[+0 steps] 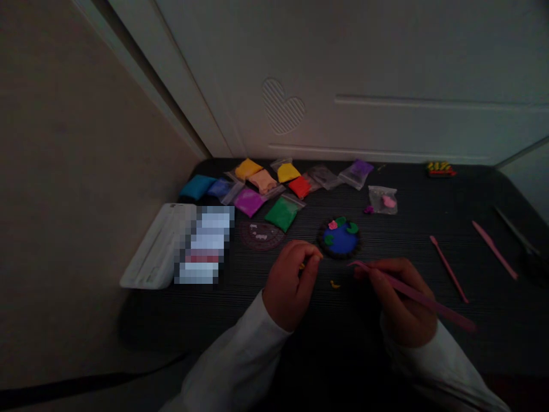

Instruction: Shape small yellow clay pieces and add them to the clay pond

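My left hand [291,283] is closed, thumb and forefinger pinching a small bit of yellow clay [319,256]. More yellow shows beside the curled fingers. My right hand [405,300] grips pink tweezers [422,296] with a thin bent tip, pointing left. On the table between the hands lies a tiny yellow clay duck [335,284]. Just beyond them sits a round clay pond [341,239], blue inside a dark rim, bearing green lily pads [352,228] and a pink flower [333,225]. Neither hand touches the pond.
Bags of coloured clay, including a green one [283,212], spread along the back. At left are a white case [158,246] and a blurred-out screen [210,243]. Pink modelling tools [449,269] and scissors [517,232] lie right. A small yellow-and-red piece [440,169] stands far right.
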Action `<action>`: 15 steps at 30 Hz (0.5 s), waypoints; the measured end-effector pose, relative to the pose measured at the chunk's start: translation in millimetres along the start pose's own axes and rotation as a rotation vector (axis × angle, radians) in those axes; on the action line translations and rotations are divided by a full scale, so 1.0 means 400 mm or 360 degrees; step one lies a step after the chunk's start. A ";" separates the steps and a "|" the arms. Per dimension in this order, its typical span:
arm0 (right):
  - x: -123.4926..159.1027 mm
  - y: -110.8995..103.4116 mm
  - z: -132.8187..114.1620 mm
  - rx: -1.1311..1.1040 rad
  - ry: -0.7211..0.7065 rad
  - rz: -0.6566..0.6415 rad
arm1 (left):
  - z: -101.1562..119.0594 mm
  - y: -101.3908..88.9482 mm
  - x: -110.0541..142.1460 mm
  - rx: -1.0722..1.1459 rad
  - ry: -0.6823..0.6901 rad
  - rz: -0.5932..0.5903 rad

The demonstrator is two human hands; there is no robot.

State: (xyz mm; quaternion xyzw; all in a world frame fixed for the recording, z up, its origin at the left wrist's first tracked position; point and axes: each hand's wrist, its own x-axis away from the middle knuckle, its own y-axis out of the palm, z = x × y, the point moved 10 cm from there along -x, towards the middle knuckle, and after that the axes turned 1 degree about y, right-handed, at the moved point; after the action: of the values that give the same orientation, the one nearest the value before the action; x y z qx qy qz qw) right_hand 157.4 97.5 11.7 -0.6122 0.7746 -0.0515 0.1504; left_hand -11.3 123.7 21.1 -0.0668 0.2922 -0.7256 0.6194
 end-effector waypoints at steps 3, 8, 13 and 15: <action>0.002 0.004 -0.002 0.0004 -0.0006 -0.0019 | -0.001 0.000 0.003 0.0083 -0.0046 -0.0011; 0.003 0.004 0.002 -0.0101 -0.0043 -0.0064 | -0.014 0.006 0.002 0.0290 -0.0154 -0.0043; -0.013 0.017 -0.018 -0.0371 -0.0117 -0.0180 | -0.037 0.043 0.003 0.0828 -0.0413 -0.0168; -0.016 0.030 -0.033 -0.0534 -0.0148 -0.0215 | -0.040 0.061 0.006 0.1026 -0.0491 -0.0195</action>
State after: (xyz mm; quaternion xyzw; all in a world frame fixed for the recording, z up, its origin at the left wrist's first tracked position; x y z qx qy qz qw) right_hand 143.8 105.4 22.3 -0.6810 0.7217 0.0969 0.0779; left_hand 1.8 125.3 -5.0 0.0058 -0.0528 -0.7976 0.6008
